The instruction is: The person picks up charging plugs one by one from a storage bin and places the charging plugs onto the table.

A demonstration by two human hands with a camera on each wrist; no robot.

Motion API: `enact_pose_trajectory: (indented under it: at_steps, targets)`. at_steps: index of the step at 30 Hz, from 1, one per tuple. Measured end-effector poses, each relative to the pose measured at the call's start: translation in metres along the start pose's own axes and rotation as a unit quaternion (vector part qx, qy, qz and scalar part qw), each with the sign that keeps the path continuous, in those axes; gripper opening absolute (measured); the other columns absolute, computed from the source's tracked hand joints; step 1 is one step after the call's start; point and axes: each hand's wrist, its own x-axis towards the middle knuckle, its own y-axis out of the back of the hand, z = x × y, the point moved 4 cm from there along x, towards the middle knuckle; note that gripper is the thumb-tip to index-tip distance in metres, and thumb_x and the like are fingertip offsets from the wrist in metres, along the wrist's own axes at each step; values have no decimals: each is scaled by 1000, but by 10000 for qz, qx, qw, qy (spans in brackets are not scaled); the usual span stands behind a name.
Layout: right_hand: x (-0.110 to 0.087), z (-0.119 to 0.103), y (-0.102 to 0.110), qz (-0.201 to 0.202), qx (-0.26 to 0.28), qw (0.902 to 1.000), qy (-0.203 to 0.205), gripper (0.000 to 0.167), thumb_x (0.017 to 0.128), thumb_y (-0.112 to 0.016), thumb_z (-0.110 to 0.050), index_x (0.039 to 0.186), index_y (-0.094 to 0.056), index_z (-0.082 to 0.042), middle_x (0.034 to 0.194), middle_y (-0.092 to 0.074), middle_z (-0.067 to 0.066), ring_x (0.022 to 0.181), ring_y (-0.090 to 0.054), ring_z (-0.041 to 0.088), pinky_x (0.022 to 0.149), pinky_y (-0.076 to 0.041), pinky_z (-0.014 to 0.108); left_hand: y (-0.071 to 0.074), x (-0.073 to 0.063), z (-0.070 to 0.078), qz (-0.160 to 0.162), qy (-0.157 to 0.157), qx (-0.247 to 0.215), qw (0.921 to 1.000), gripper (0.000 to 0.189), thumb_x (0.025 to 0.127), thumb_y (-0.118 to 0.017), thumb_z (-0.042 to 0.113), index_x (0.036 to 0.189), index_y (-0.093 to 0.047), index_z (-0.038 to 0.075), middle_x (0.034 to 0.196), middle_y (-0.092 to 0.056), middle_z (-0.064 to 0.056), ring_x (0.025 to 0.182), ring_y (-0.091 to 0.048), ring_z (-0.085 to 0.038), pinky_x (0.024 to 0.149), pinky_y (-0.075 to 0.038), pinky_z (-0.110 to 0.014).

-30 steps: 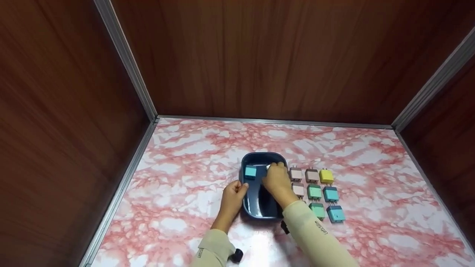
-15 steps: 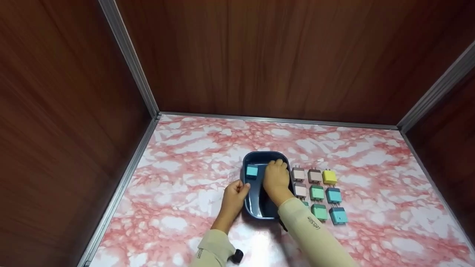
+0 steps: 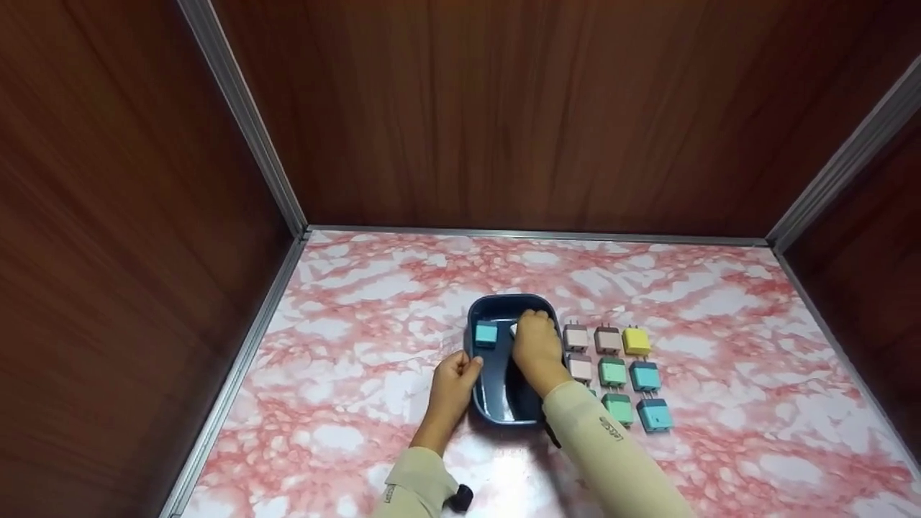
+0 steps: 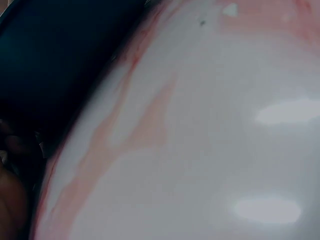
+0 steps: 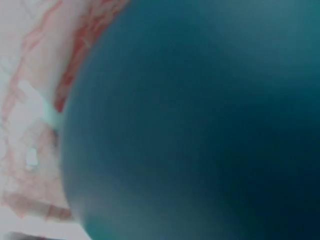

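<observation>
My left hand (image 3: 455, 375) pinches the left rim of a dark blue, rounded rectangular tray (image 3: 495, 411) in the head view. Inside the tray, towards its back left, sits a turquoise plug charger (image 3: 486, 333). My right hand (image 3: 538, 349) reaches into the tray's right half, fingers bent downward around a small white charger (image 3: 514, 330). Only an edge of that white piece shows; the hand covers the rest. The right wrist view is mostly filled by the blurred blue tray wall (image 5: 165, 125). At the left wrist view's edge, part of a hand (image 4: 11, 200) appears beside the dark tray.
Right of the tray, chargers lie in rows: pinkish ones (image 3: 575, 337), a brown-topped one (image 3: 608, 340), a yellow one (image 3: 636, 340), green ones (image 3: 612, 372) and blue ones (image 3: 645, 375). Wooden panels (image 3: 504, 115) wall the marbled red-and-white table (image 3: 345, 345) at back and sides.
The right hand has stayed within the tray, shifting slightly; the white edge, hidden half a second ago, shows again beside its fingers. The left hand keeps its grip on the rim.
</observation>
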Motion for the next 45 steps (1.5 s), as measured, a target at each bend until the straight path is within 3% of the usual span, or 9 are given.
enact_pose_trajectory:
  at_steps: [6,20,45]
  targets:
    - [-3,0,7,190,286,9993,145,37,83,-79,-13,107,-62,10,103,-62,29,97,-65,47,85,-55,56,1,1,-2,-12,49,-31,10000,41,95,-68,5,65,-40,0,59,-35,6,54,-35,-3,54,-28,-20]
    - [-14,-1,35,568,685,9941,617,32,76,-79,-12,96,-60,5,97,-62,27,91,-65,46,83,-54,55,-1,3,2,24,-56,5,10000,40,93,-68,3,65,-40,-4,58,-35,5,55,-34,-2,53,-26,-19]
    - [-20,14,63,506,1218,9907,320,30,77,-75,-10,101,-63,3,99,-61,21,90,-64,40,81,-54,53,0,1,-3,-65,79,-62,9999,42,94,-68,6,64,-39,3,58,-34,7,54,-34,-3,53,-26,-20]
